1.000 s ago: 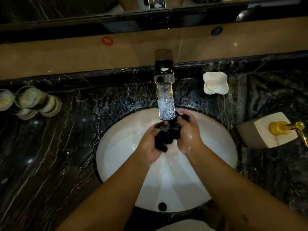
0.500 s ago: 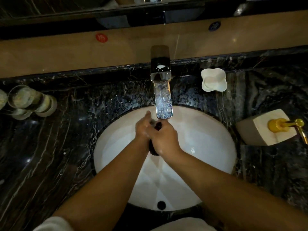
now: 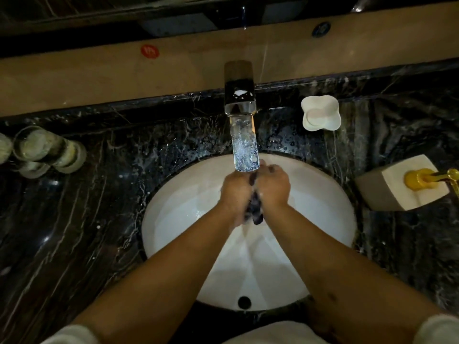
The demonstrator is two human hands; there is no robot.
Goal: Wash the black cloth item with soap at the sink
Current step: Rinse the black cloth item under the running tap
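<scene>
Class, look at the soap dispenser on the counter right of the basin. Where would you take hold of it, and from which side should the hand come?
Grip the pale square body of the soap dispenser, fingers across two opposite flat sides, below the gold pump. Come from the basin side, its left: the nozzle points right, and that flank looks unobstructed. Both hands are busy: the left hand and right hand hold the black cloth.

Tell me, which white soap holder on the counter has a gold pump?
The square soap dispenser at the far right; the flower-shaped soap dish beside the faucet has no pump.
</scene>
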